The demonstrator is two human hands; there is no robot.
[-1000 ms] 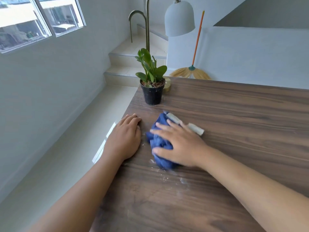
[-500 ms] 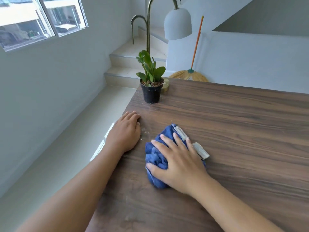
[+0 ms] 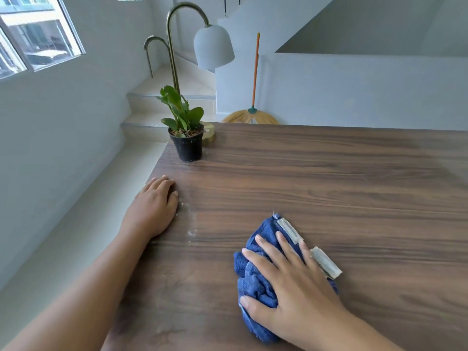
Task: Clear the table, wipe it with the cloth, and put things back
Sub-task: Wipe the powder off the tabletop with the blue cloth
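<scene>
A crumpled blue cloth (image 3: 255,277) with a pale label lies on the dark wooden table (image 3: 316,178). My right hand (image 3: 291,285) presses flat on top of it, fingers spread over the fabric. My left hand (image 3: 152,209) rests palm down at the table's left edge, holding nothing. A thin trail of white dust (image 3: 191,224) shows on the wood just right of the left hand. A small green plant in a black pot (image 3: 187,140) stands at the far left corner, with the lamp's brass base (image 3: 209,134) right behind it.
The lamp's brass stem and white shade (image 3: 212,46) arch over the corner. A broom (image 3: 253,107) leans on the white wall beyond the table's far edge. Steps and pale floor lie to the left, below the table edge.
My right hand has slid the cloth towards me and to the right, away from the left hand. The left hand has stayed put at the table edge.
</scene>
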